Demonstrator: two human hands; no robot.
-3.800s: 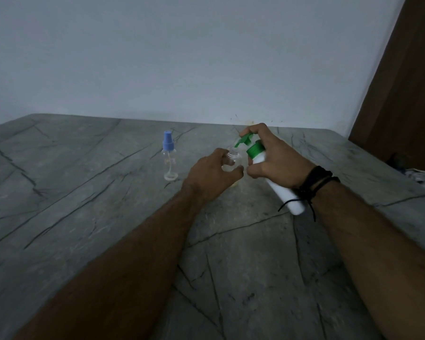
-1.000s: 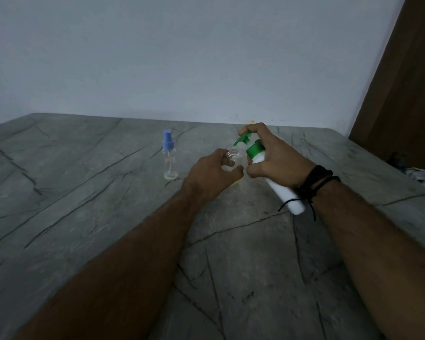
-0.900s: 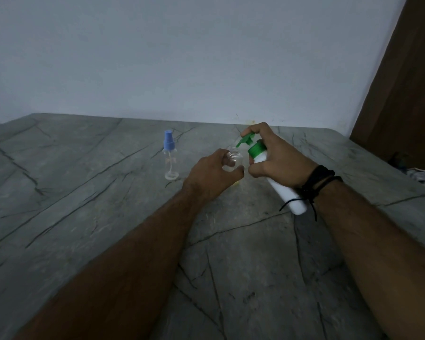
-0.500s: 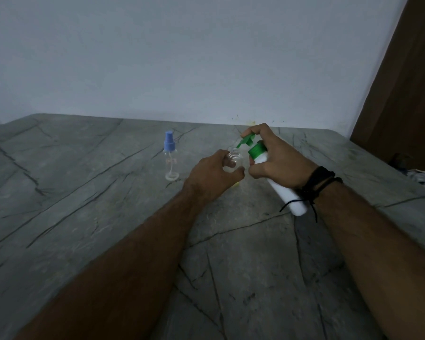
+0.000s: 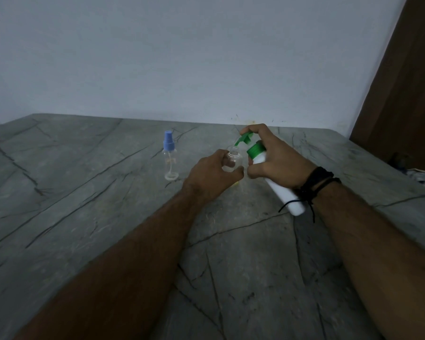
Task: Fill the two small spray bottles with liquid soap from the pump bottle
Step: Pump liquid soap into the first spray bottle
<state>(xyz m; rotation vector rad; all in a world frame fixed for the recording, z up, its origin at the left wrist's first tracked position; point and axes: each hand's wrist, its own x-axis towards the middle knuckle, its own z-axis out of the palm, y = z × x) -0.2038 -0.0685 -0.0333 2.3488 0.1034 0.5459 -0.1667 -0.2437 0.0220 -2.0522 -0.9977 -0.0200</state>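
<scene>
the right hand (image 5: pixel 276 159) is wrapped round the white pump bottle (image 5: pixel 279 186), fingers curled on its body just under the green collar, with the forefinger hooked over the top of the green pump head (image 5: pixel 243 139). that bottle isn't upright at all: its long axis leans hard, base down toward the person's right wrist, head up and away to the left. so the nozzle points left and a bit down, right at the threaded neck of the open bottle (image 5: pixel 232 159), ending just above the mouth. can't tell if it actually touches the rim.

the left hand (image 5: pixel 211 174) grips that small clear bottle from its left side, thumb and fingers curled round the lower body, holding it pretty much upright on the surface (image 5: pixel 84 204). its cap is off. too dim to say how much soap is inside, though there's a yellowish tint at the base.

so the whole thing turns on nozzle over mouth. looks like the next press needs that lineup kept, or soap runs down the outside onto the fingers.

the capped bottle (image 5: pixel 169 159), blue sprayer on, stands upright well to the left, nearer the left hand, looking empty and untouched.
</scene>
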